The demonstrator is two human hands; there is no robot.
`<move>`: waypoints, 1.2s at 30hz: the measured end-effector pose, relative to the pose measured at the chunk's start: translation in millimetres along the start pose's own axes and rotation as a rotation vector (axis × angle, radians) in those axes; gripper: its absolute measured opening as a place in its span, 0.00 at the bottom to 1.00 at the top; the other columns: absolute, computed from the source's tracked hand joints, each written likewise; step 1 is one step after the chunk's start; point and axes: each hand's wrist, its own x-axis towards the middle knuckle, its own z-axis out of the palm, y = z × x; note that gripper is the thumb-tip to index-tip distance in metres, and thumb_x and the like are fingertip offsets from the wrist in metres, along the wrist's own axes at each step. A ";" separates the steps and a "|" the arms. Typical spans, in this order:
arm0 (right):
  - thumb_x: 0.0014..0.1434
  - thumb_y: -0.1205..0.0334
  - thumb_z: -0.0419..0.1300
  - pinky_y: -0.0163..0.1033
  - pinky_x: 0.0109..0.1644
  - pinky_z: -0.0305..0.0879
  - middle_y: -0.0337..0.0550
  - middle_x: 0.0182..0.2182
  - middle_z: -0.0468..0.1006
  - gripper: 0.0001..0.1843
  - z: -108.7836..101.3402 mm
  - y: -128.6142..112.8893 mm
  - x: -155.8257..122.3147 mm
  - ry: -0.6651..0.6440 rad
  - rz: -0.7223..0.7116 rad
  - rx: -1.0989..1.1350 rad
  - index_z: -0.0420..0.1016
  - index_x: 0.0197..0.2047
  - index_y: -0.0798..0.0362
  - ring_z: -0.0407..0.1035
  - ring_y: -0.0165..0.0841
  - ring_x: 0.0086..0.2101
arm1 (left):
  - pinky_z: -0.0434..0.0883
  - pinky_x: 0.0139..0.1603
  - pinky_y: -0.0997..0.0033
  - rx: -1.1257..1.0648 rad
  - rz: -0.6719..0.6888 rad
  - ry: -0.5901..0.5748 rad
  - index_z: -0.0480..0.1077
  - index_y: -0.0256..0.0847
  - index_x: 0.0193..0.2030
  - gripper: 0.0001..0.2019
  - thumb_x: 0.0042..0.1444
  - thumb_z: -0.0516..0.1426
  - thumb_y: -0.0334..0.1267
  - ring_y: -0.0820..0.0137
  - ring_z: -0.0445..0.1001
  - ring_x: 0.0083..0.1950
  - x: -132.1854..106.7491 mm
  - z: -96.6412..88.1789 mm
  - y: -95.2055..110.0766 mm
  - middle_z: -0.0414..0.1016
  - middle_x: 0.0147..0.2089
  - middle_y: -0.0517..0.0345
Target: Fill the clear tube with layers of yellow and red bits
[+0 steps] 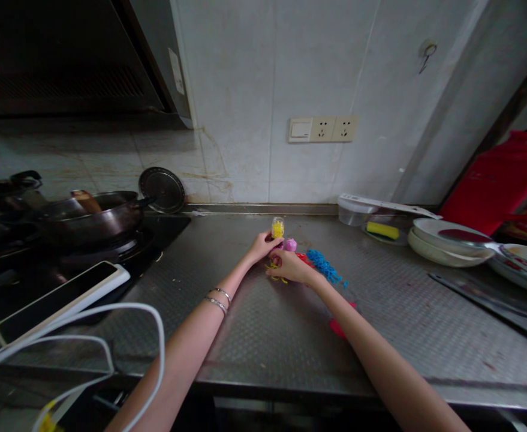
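Note:
In my left hand (262, 247) is a small clear jar (278, 227) with yellow bits inside, gripped between thumb and fingers above the counter. My right hand (288, 267) is beside it, fingers bent together over loose yellow bands (282, 280) that look like small rubber bands. The fingertips partly hide what they pinch. Just behind the right hand stands a small pink container (290, 245). A blue heap of similar bands (324, 266) lies to its right, with red bands (305, 258) partly covered by the hand.
A bright pink-red item (337, 328) lies under my right forearm. Pans (96, 219) sit on the stove at left, near a white device (63, 300) and white cables (155, 324). Bowls (449, 246), a knife-like blade (492, 306), a plastic tub (354, 211) and a red thermos (492, 180) occupy the right.

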 end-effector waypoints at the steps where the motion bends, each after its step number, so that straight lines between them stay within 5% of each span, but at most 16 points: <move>1: 0.43 0.62 0.62 0.31 0.29 0.58 0.43 0.29 0.73 0.18 1.0 -0.6 0.2 -0.002 -0.008 -0.002 0.70 0.39 0.58 0.65 0.28 0.28 | 0.67 0.37 0.72 -0.006 0.002 -0.004 0.69 0.32 0.37 0.14 0.48 0.57 0.41 0.70 0.70 0.35 0.1 0.0 0.0 0.74 0.35 0.53; 14: 0.43 0.76 0.54 0.30 0.28 0.57 0.42 0.26 0.74 0.13 5.8 -7.5 -0.6 -0.047 -0.058 0.008 0.71 0.35 0.59 0.64 0.27 0.25 | 0.67 0.36 0.73 -0.001 0.008 0.006 0.69 0.32 0.38 0.14 0.48 0.57 0.41 0.70 0.70 0.35 0.6 0.2 -3.5 0.73 0.35 0.53; 36: 0.43 0.79 0.50 0.29 0.27 0.57 0.42 0.25 0.73 0.17 -3.8 -10.3 -4.4 0.045 -0.057 0.008 0.71 0.35 0.59 0.64 0.26 0.24 | 0.67 0.35 0.73 -0.026 -0.004 0.004 0.69 0.32 0.36 0.15 0.47 0.57 0.43 0.70 0.70 0.33 0.1 0.5 -3.3 0.73 0.33 0.53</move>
